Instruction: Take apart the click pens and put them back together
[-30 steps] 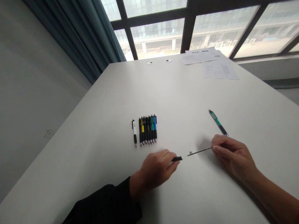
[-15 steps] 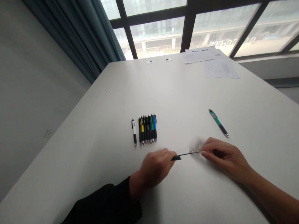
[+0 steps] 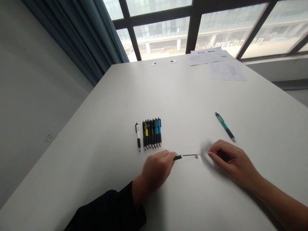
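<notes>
My left hand (image 3: 157,168) is closed around the black grip of a pen (image 3: 178,157). A thin refill (image 3: 190,155) sticks out of that pen's front end, pointing right. Just under the refill's tip, a small silvery cone-shaped piece (image 3: 197,157) lies on the white table (image 3: 183,199). To the right, my right hand (image 3: 231,162) rests low over the table with thumb and forefinger pinched together, apart from the refill. Whatever may be between those fingertips is too small to make out.
Left of centre lies a tight row of several pens (image 3: 152,133), black, yellow, green and blue. Beside it is a white pen (image 3: 138,136). A green pen (image 3: 225,126) lies slanted at right. Papers (image 3: 226,70) sit near the window.
My right fingertips have come off the refill's end, leaving a gap. My left hand has shifted slightly left with the pen, and the refill lies more level.
</notes>
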A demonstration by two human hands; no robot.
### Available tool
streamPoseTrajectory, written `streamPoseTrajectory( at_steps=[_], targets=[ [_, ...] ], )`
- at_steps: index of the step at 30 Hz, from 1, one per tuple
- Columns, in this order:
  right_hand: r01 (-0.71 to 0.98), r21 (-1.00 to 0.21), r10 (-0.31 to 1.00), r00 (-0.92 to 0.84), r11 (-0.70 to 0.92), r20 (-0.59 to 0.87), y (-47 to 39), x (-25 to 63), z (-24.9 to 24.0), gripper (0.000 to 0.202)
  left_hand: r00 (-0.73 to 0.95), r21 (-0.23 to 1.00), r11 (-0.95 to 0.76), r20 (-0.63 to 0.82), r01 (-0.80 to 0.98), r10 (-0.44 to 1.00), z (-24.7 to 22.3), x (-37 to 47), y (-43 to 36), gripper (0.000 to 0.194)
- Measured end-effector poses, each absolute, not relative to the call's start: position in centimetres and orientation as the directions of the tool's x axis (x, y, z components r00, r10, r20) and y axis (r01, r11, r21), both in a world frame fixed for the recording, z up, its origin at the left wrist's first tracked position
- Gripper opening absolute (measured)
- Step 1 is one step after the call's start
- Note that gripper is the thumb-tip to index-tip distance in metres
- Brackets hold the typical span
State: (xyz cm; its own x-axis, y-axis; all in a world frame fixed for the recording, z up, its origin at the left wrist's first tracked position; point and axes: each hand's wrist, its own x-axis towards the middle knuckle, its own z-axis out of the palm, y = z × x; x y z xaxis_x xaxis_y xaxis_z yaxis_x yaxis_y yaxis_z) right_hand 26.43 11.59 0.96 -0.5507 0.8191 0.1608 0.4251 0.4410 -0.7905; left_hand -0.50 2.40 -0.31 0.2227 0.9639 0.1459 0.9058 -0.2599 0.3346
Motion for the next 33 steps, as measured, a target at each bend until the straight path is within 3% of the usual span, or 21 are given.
streamPoseTrajectory(
  at_steps=[5,11,15,19,24,28,33],
  targets=[
    [0.449,-0.718,0.762,-0.623,0.532,0.175,11.4,26.3,1.2,0.015,0.214,0.329,-0.232,0.092,0.915,0.973,0.0,-0.4,2.5,0.014],
    [0.524,-0.677,0.805,-0.567,0.517,0.176,11.6,26.0,1.2,0.018,0.221,0.318,-0.242,0.103,0.917,0.970,-0.2,-0.5,2.5,0.011],
    [0.544,-0.646,0.795,-0.583,0.535,0.168,11.6,25.9,0.8,0.019,0.227,0.319,-0.288,0.215,0.903,0.950,-0.4,-0.4,2.4,0.016],
    [0.551,-0.631,0.794,-0.580,0.546,0.180,11.6,25.9,0.6,0.019,0.289,0.283,-0.409,0.382,0.868,0.878,0.2,-0.1,2.2,0.034],
    [0.562,-0.628,0.806,-0.562,0.538,0.187,11.6,25.9,0.5,0.018,0.472,0.248,-0.592,0.409,0.767,0.781,0.6,0.7,1.8,0.045],
    [0.544,-0.655,0.806,-0.564,0.524,0.177,11.7,25.8,0.7,0.018,0.547,0.232,-0.664,0.411,0.711,0.729,0.0,1.0,1.7,0.034],
    [0.535,-0.674,0.809,-0.565,0.509,0.163,11.7,25.9,0.7,0.019,0.514,0.299,-0.657,0.435,0.692,0.739,-0.2,1.0,1.9,0.017]
  ],
)
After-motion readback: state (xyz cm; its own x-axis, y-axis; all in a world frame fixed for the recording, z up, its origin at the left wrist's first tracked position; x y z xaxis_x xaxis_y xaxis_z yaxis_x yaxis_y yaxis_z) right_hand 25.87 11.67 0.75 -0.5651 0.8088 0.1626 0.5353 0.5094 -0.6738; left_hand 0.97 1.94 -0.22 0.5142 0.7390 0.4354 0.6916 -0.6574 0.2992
